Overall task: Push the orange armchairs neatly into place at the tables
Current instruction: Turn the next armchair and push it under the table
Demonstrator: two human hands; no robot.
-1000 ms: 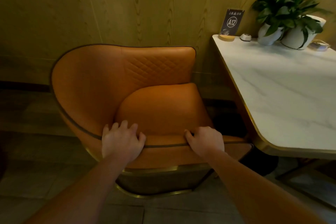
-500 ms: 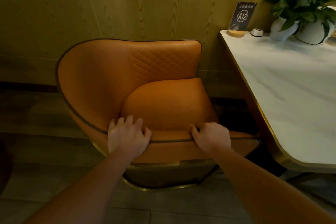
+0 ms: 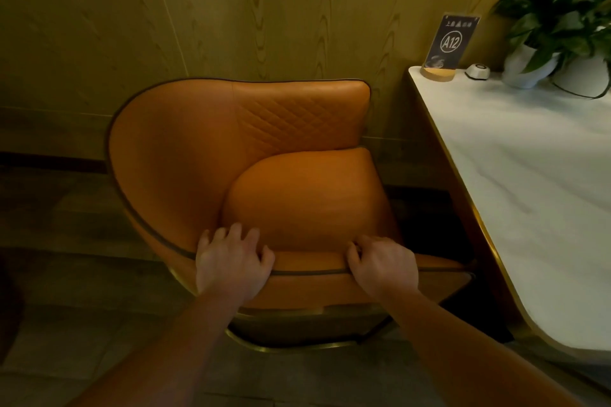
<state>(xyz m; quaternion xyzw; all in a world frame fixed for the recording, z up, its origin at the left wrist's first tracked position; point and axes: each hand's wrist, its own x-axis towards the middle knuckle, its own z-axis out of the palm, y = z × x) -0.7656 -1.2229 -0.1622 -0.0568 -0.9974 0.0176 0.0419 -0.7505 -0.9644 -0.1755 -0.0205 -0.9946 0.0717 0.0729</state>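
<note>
I have my left hand (image 3: 231, 261) and right hand (image 3: 383, 266) both curled over the near rim of the orange armchair (image 3: 264, 149), gripping it with fingers hooked in toward the seat cushion. The armchair stands just left of the marble table (image 3: 529, 192), its open front facing the table's edge. At the table's far end sit an A12 sign (image 3: 451, 43), a call button (image 3: 477, 71) and potted plants (image 3: 562, 10).

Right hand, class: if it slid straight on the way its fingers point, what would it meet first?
Probably the seat cushion of the armchair: the right hand grips the near rim, fingers curled over it towards the cushion, which lies just beyond. Depth is hard to judge here.
</note>
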